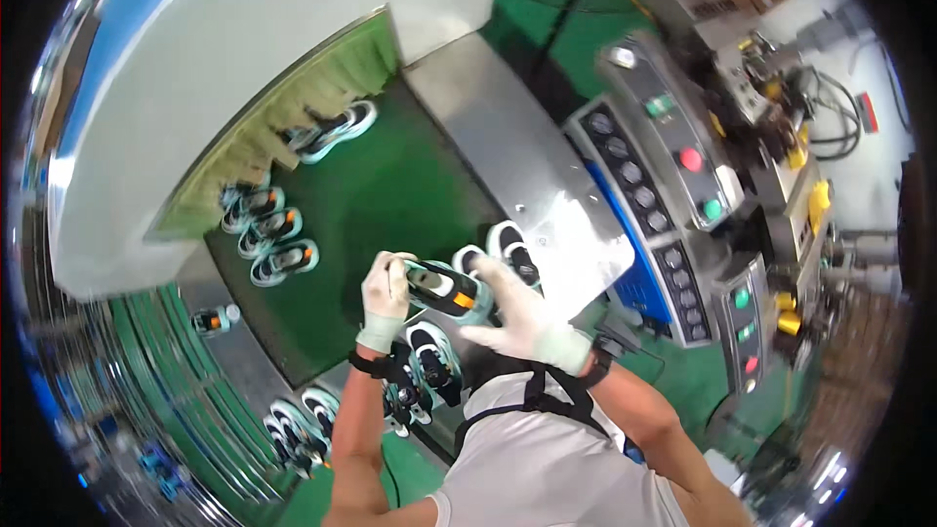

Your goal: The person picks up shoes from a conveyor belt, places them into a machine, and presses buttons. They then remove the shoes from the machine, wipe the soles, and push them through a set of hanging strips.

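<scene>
A black and mint-green sneaker (444, 290) with an orange tab is held above the near edge of a green conveyor belt (376, 215). My left hand (385, 299), in a white glove, grips its left end. My right hand (522, 317), also gloved, holds its right end with fingers spread. Another similar sneaker (509, 249) rests on the belt just behind my right hand. One more (432, 353) lies below the held shoe near my left wrist.
Several matching sneakers (268, 229) ride the belt at the left, and one sneaker (337, 130) emerges from a white tunnel housing (195, 88). A steel plate (517, 156) and a control panel with coloured buttons (673, 176) stand at the right. More shoes (298, 425) sit lower left.
</scene>
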Demonstrator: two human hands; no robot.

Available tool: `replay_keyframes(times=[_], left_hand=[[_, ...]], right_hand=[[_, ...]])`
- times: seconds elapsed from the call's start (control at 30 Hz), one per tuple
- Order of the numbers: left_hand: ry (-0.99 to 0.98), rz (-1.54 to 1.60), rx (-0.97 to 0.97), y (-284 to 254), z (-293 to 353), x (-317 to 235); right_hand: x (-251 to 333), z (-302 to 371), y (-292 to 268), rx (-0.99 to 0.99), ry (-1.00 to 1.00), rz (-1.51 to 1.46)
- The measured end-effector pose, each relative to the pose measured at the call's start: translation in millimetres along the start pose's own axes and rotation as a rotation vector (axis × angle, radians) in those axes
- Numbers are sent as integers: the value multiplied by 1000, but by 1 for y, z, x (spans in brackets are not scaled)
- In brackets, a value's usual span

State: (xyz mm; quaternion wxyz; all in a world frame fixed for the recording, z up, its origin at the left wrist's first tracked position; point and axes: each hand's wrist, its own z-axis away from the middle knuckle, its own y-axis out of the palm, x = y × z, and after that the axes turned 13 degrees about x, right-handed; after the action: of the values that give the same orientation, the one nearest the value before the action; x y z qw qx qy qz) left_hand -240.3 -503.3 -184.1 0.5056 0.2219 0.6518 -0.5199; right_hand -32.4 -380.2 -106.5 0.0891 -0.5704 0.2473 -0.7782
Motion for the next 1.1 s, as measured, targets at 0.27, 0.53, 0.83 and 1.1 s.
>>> replay_keyframes(times=[0.27,0.53,0.83,1.1], left_hand=[[86,172,403,126,-65,-170],[1005,-208,768,277,-39,-357],[1396,41,908,445,3,-503],[706,185,1084,510,-4,-471]], right_hand=[[-12,142,-69,-410,195,-144],[-16,336,-110,-658,366,-395],[-83,473,-102,-1288,-33,-935],[-103,554,-53,-1668,-372,-1266]])
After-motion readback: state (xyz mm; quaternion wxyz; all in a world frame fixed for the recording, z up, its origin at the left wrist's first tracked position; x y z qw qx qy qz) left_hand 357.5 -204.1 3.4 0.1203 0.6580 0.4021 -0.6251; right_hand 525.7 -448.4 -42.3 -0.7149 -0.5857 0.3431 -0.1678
